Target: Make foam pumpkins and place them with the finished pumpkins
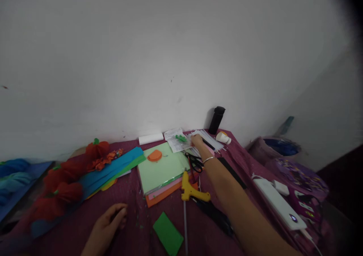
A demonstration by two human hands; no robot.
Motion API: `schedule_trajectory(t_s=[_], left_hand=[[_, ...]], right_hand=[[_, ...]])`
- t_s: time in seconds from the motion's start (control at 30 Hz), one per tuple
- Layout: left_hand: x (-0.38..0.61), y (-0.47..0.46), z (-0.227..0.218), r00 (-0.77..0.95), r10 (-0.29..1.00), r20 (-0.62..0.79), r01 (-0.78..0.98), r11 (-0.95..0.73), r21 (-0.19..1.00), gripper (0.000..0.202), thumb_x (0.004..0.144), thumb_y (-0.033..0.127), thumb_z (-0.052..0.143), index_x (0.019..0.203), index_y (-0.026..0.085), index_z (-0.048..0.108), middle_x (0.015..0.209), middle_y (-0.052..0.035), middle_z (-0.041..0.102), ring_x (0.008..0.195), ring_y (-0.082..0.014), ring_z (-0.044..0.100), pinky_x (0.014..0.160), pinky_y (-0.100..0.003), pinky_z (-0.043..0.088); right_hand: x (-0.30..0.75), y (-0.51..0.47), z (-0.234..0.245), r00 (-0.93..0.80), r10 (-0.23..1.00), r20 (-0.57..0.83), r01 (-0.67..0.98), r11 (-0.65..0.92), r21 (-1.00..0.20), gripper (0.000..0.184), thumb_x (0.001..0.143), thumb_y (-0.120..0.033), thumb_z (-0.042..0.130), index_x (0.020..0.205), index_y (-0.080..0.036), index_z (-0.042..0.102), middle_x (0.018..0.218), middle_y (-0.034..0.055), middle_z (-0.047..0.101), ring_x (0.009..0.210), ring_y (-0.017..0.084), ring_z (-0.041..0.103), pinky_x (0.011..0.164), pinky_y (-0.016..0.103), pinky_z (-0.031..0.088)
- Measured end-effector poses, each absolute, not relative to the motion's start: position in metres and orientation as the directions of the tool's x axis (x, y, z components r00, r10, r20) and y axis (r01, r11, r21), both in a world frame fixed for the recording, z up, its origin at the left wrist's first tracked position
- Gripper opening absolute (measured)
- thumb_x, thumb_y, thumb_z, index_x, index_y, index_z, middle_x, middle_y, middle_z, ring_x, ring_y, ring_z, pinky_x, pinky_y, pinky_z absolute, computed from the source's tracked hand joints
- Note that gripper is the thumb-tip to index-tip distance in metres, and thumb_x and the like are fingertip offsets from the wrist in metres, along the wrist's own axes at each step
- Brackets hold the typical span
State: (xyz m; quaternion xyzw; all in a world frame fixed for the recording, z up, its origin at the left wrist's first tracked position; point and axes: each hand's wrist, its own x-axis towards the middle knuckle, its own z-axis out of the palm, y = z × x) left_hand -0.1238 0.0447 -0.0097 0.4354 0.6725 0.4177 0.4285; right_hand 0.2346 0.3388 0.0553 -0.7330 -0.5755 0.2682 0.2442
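My right hand (197, 139) reaches to the far side of the table, its fingers bent down at a printed sheet (177, 147) with small green scraps (180, 138) on it. What those fingers grip is too small to make out. Beside it are a bundle of white sticks (214, 139) and a black pen (208, 144). My left hand (110, 222) hovers low at the front with curled fingers, and nothing shows in it. A green paper piece (168, 234) lies to its right. Near my right forearm are a yellow glue gun (188, 190) and black scissors (195, 161).
Pale green sheets (153, 174) carry an orange paper cutout (154, 155). Blue paper strips (113, 167) and red paper flowers (66, 176) lie left. A black bottle (216, 120) and small white bottle (223, 137) stand behind. A white power bank (279, 203) with cables lies right.
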Motion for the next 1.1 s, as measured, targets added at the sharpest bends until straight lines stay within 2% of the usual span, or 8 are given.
schedule_trajectory(t_s=[0.2,0.4,0.63,0.7,0.77,0.87,1.0,1.1], left_hand=[[-0.123,0.043,-0.005,-0.235,0.957,-0.171,0.247,0.229,0.942,0.048,0.059,0.057,0.066,0.084,0.016,0.066,0.069,-0.0023,0.065,0.061,-0.0189,0.061,0.058,-0.029,0.05],[-0.114,0.039,0.001,-0.25,0.958,-0.139,0.183,0.188,0.965,0.038,0.061,0.046,0.069,0.081,0.014,0.066,0.066,-0.0011,0.064,0.058,-0.0149,0.058,0.056,-0.026,0.048],[-0.116,0.044,0.02,-0.413,0.836,-0.362,-0.483,0.136,0.865,0.013,0.065,0.022,0.066,0.073,0.014,0.061,0.062,0.0001,0.061,0.055,-0.0092,0.058,0.056,-0.02,0.047],[-0.112,0.037,0.031,-0.456,0.819,-0.349,-0.501,0.088,0.861,0.008,0.067,0.02,0.064,0.072,0.016,0.059,0.061,0.0018,0.059,0.054,-0.0079,0.056,0.055,-0.018,0.046],[-0.102,0.019,0.043,-0.441,0.863,-0.245,-0.365,0.077,0.928,0.009,0.069,0.023,0.064,0.074,0.016,0.06,0.063,0.0018,0.06,0.055,-0.0088,0.056,0.055,-0.019,0.045],[-0.078,-0.034,0.066,-0.267,0.963,-0.046,0.136,0.085,0.987,0.01,0.072,0.026,0.066,0.076,0.017,0.065,0.067,0.0007,0.062,0.062,-0.01,0.055,0.06,-0.019,0.045],[-0.076,-0.13,0.091,0.166,0.964,-0.206,0.479,0.104,0.871,0.016,0.072,0.032,0.067,0.084,0.023,0.071,0.084,-0.0038,0.07,0.076,-0.0187,0.062,0.071,-0.029,0.051],[-0.119,-0.19,0.093,-0.168,0.957,-0.234,0.544,0.289,0.788,0.022,0.069,0.045,0.066,0.079,0.027,0.072,0.089,-0.006,0.072,0.088,-0.027,0.064,0.079,-0.037,0.053]], right_hand=[[0.254,0.319,0.071,0.251,0.968,0.025,0.786,-0.189,-0.589,0.028,0.092,-0.023,0.05,0.114,-0.006,0.056,0.104,0.015,0.063,0.082,0.018,0.063,0.073,0.032,0.051],[0.264,0.27,0.078,0.056,0.986,0.159,0.834,0.042,-0.55,0.024,0.086,-0.022,0.048,0.104,-0.013,0.06,0.101,0.0098,0.066,0.079,0.017,0.061,0.069,0.027,0.047],[0.245,0.15,0.066,-0.429,0.871,0.24,0.611,0.475,-0.634,0.016,0.085,-0.025,0.048,0.094,-0.017,0.059,0.085,0.0039,0.066,0.074,0.016,0.06,0.068,0.026,0.046],[0.234,0.113,0.064,-0.563,0.796,0.225,0.541,0.56,-0.627,0.013,0.087,-0.022,0.047,0.091,-0.018,0.059,0.087,0.0042,0.064,0.078,0.016,0.06,0.071,0.026,0.046],[0.221,0.084,0.062,-0.682,0.706,0.191,0.494,0.638,-0.591,0.013,0.088,-0.019,0.047,0.095,-0.018,0.059,0.09,0.0047,0.064,0.08,0.016,0.059,0.073,0.027,0.045],[0.206,0.057,0.058,-0.8,0.586,0.127,0.458,0.734,-0.502,0.013,0.091,-0.018,0.046,0.094,-0.018,0.058,0.091,0.0056,0.062,0.082,0.017,0.059,0.077,0.029,0.044],[0.193,0.046,0.054,-0.876,0.48,0.044,0.409,0.79,-0.457,0.013,0.092,-0.019,0.045,0.09,-0.018,0.057,0.09,0.0055,0.061,0.081,0.017,0.058,0.076,0.029,0.043],[0.184,0.045,0.053,-0.898,0.441,-0.003,0.392,0.795,-0.463,0.014,0.093,-0.018,0.043,0.092,-0.018,0.058,0.09,0.0055,0.06,0.079,0.016,0.058,0.074,0.029,0.044]])
